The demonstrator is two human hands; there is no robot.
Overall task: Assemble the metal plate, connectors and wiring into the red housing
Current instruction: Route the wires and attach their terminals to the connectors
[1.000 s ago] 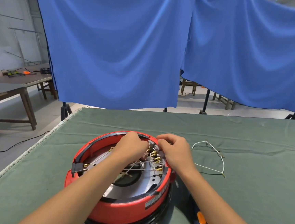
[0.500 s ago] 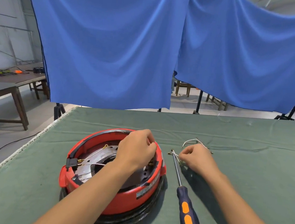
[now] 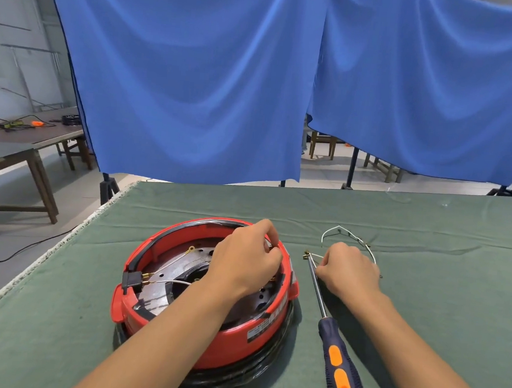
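Observation:
The round red housing (image 3: 205, 335) sits on the green table cloth with a metal plate (image 3: 163, 281) inside it. White wires with brass connectors (image 3: 178, 256) cross the plate. My left hand (image 3: 244, 262) hovers over the housing's far right rim with fingers curled, pinching something small that I cannot make out. To the right of the housing, my right hand (image 3: 348, 268) rests on the cloth and pinches a loose white wire (image 3: 332, 231) that loops behind it; the wire's brass connector (image 3: 306, 254) sticks out to the left.
A screwdriver (image 3: 338, 371) with a blue and orange handle lies on the cloth (image 3: 425, 301) between housing and right arm, its tip near the wire's end. Blue curtains (image 3: 196, 80) hang behind the table. The table's left edge (image 3: 41, 261) runs diagonally; a wooden bench (image 3: 21, 142) stands beyond.
My right hand left the housing's connectors and moved right onto the cloth, where it took hold of the loose white wire. The left hand stayed over the housing. The view shifted.

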